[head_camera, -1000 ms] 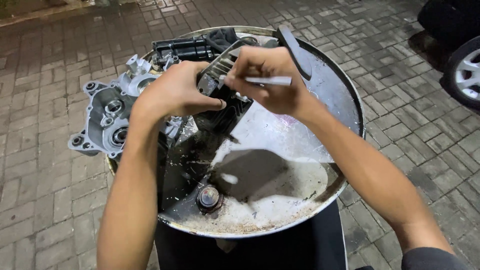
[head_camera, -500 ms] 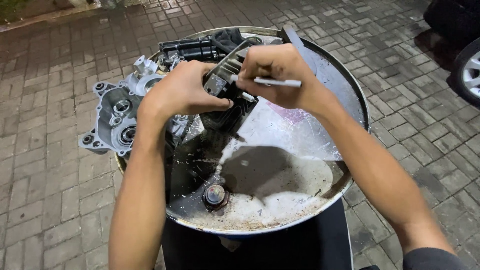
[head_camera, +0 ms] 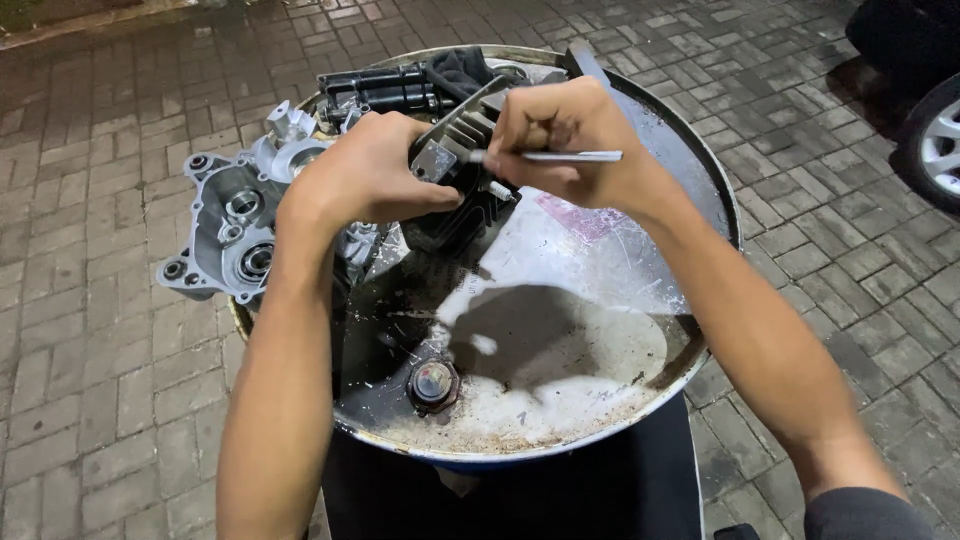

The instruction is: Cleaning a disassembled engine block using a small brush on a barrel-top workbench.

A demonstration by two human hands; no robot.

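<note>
Scraping step in hand: left hand (head_camera: 365,170) clenched on the finned engine part (head_camera: 462,185) over the far half of the drum top (head_camera: 600,300), right hand (head_camera: 560,140) gripping a thin metal tool (head_camera: 560,156) (tip hidden), whose next stroke likely needs firm bracing.

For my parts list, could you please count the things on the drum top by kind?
Finned engine part, held by left hand: 1
Thin metal tool, in right hand: 1
Grey engine casing: 1
Black parts at back: 1
Total: 4
</note>
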